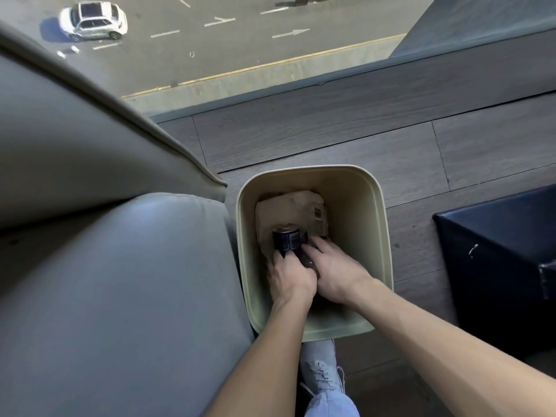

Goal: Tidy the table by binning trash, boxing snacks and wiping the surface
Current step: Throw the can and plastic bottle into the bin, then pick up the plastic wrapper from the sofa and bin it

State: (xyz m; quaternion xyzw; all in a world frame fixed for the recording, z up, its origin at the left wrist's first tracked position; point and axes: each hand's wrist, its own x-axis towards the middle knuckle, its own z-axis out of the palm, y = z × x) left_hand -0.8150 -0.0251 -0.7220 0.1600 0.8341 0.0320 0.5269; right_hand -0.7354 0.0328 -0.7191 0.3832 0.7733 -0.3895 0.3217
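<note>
A beige bin (367, 206) stands on the wooden floor beside a grey sofa. Both of my hands reach down inside it. A dark blue can (288, 238) sits upright in the bin on top of a crumpled brown paper bag (296, 206). My left hand (290, 276) wraps the can's lower part from the left. My right hand (334, 270) presses against the can's right side with fingers spread along it. The can's base is hidden by my hands.
The grey sofa (120, 266) fills the left side, close against the bin. A dark blue box-like stool (499, 260) stands to the right. My grey shoe (320, 368) is just below the bin. A window sill and the street lie beyond.
</note>
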